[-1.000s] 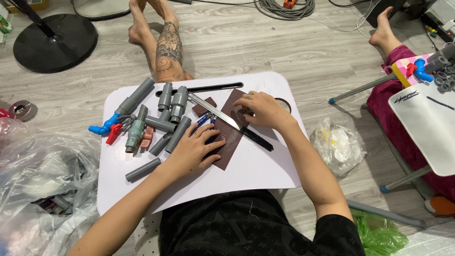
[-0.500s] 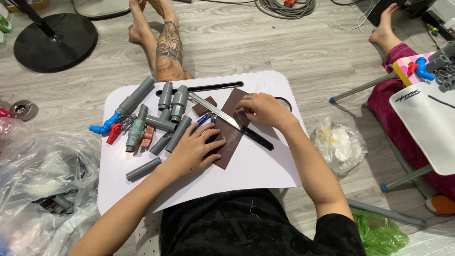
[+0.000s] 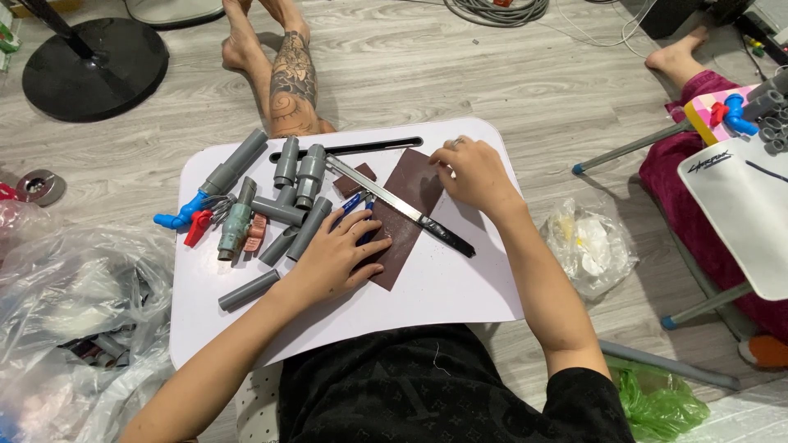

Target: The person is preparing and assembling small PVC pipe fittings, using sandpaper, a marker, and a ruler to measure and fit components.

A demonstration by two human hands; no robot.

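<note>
A person sat on the floor at a small white bench (image 3: 460, 287), seen from above. The left hand (image 3: 332, 258) lay flat, fingers spread, pressing on the near left edge of a dark brown sheet of sandpaper (image 3: 410, 209). The right hand (image 3: 476, 172) rested on the far right corner of that sheet, fingers curled together at its edge; whether they pinched it could not be told. A long hacksaw blade (image 3: 386, 201) with a dark taped end lay slantwise across the sheet, between the two hands. Just beyond the left fingertips lay a blue pen (image 3: 353, 203) and a small brown scrap (image 3: 355, 180). Left of the left hand lay a cluster of grey plastic pipe pieces (image 3: 287, 193), and a grey valve with a red handle (image 3: 232, 226). A single pipe piece (image 3: 248, 290) lay just beside the left wrist. Beyond the bench stretched another person's tattooed leg (image 3: 291, 82).
</note>
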